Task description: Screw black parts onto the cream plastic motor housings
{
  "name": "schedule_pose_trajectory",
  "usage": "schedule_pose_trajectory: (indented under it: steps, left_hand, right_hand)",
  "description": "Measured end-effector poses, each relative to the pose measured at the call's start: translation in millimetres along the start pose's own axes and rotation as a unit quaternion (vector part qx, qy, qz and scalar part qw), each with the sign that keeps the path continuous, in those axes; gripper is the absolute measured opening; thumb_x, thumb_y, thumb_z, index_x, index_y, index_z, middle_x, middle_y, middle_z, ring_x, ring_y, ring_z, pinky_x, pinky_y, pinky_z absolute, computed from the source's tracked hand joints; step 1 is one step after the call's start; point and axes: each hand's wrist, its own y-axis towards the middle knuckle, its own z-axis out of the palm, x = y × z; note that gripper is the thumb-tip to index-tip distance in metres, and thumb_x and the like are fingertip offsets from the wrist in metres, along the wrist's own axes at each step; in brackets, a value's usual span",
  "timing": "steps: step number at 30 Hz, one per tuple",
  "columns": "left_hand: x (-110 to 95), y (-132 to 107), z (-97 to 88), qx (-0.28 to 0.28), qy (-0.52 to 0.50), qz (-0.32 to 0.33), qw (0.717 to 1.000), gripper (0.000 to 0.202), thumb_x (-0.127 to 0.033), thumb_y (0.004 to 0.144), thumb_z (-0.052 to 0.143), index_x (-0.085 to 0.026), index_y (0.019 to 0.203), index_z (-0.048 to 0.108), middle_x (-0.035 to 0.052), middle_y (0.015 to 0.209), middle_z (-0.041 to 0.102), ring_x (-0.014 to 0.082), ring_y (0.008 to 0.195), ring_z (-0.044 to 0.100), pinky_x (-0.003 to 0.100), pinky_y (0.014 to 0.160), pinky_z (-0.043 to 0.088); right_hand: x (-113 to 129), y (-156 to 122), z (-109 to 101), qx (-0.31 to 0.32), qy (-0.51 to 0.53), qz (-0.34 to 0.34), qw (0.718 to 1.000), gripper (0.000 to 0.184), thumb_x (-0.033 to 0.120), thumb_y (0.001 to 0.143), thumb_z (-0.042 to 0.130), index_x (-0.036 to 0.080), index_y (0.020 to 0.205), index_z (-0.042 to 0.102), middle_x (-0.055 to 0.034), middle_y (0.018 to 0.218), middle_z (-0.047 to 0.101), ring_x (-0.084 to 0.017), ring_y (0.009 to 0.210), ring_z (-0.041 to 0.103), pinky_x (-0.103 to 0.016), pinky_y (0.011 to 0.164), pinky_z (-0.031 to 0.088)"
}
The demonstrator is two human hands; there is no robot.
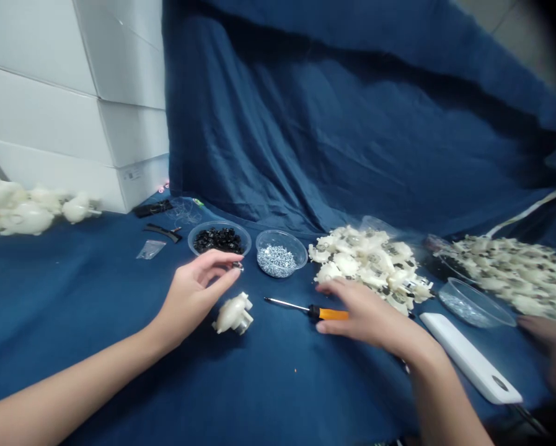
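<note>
My left hand (206, 282) is closed in a pinch, with a small dark piece (237, 266) between thumb and fingertips. It is held just in front of a clear bowl (195, 248) of small black parts. Below that hand a cream plastic part (233, 314) with short posts lies on the cloth. A screwdriver (332, 314) with an orange and black handle lies pointing left. Over its handle end is my right hand (364, 313), thumb and fingers apart; whether it touches the handle I cannot tell.
A clear bowl (300, 253) of screws stands at the centre. Right of it are a pile of cream parts (352, 254), another clear bowl (503, 319), a white bar-shaped device (468, 356) and a second pile (519, 272). Another person's hand (545, 328) is at the right edge. White boxes (49, 118) stand left.
</note>
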Motion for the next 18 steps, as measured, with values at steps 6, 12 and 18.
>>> schedule_pose_trajectory:
  steps: [6, 12, 18]
  left_hand:
    - [-4, 4, -2.8, -0.039, -0.036, -0.005, 0.999, 0.031, -0.034, 0.085, 0.077, -0.017, 0.110, 0.073, 0.0098, 0.106, 0.076, 0.0218, 0.098, 0.073, 0.035, 0.090, 0.062]
    - [-10, 15, -14.3, -0.089, -0.100, -0.003, 0.991, 0.033, -0.035, 0.083, 0.079, -0.016, 0.109, 0.072, 0.0100, 0.111, 0.074, 0.0212, 0.106, 0.069, 0.027, 0.082, 0.062]
    - [-14, 20, -20.6, -0.103, -0.121, 0.011, 0.987, 0.032, -0.031, 0.086, 0.076, -0.018, 0.115, 0.072, 0.0079, 0.109, 0.074, 0.0188, 0.100, 0.069, 0.026, 0.082, 0.060]
  right_hand:
    - [-26, -28, 3, 0.074, 0.080, 0.062, 0.992, 0.011, 0.028, 0.093, 0.059, 0.022, 0.102, 0.062, -0.0052, 0.101, 0.068, -0.022, 0.090, 0.063, -0.034, 0.079, 0.048]
    - [10, -2, -41, -0.027, 0.138, -0.048, 0.989, 0.024, 0.042, 0.098, 0.058, 0.024, 0.112, 0.064, -0.0066, 0.101, 0.070, -0.021, 0.087, 0.064, -0.031, 0.073, 0.049]
    - [32, 40, 17, -0.349, 0.224, -0.168, 0.895, 0.021, 0.033, 0.092, 0.068, 0.026, 0.112, 0.071, -0.0028, 0.108, 0.075, -0.020, 0.091, 0.070, -0.030, 0.080, 0.053]
